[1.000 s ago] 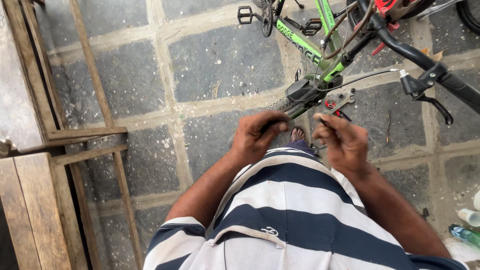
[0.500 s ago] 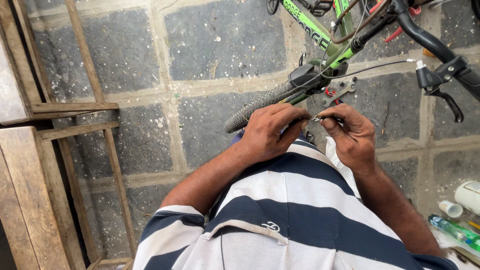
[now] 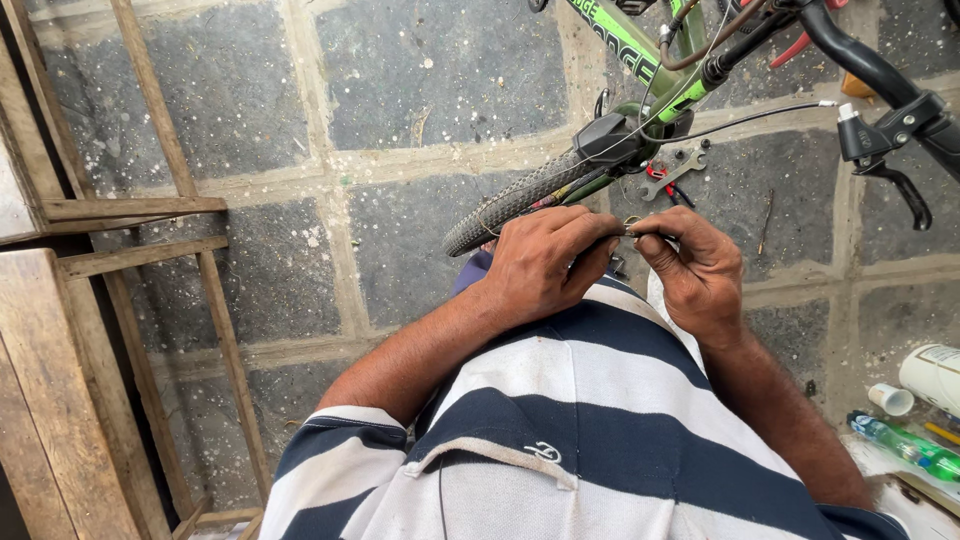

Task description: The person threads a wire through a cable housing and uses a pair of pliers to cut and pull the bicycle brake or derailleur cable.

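Head view, looking down over a striped shirt [image 3: 560, 420] to a stone-slab floor [image 3: 300, 250]. Both hands are raised in front of the chest and meet at a small, thin metal part [image 3: 630, 232], too small to identify with certainty; it may be a cable end or a short pin. The left hand [image 3: 545, 262] has its grip closed, fingers curled over one end of the part. The right hand [image 3: 695, 265] pinches the other end between thumb and forefinger. The part thus lies between the two hands, just above the shirt and just below the front tyre [image 3: 515, 200] of a green bicycle [image 3: 640, 50].

Compared with the views half a second and one second earlier, the hands have kept the same joined posture while the camera has tipped, so the tyre and the brake lever [image 3: 885, 150] now sit closer in frame. This suggests fine, stationary finger work rather than any reach.

A spanner [image 3: 675, 170] lies on the floor beyond the tyre. A wooden frame [image 3: 140, 210] stands at left; a green bottle [image 3: 905, 445] lies at lower right.
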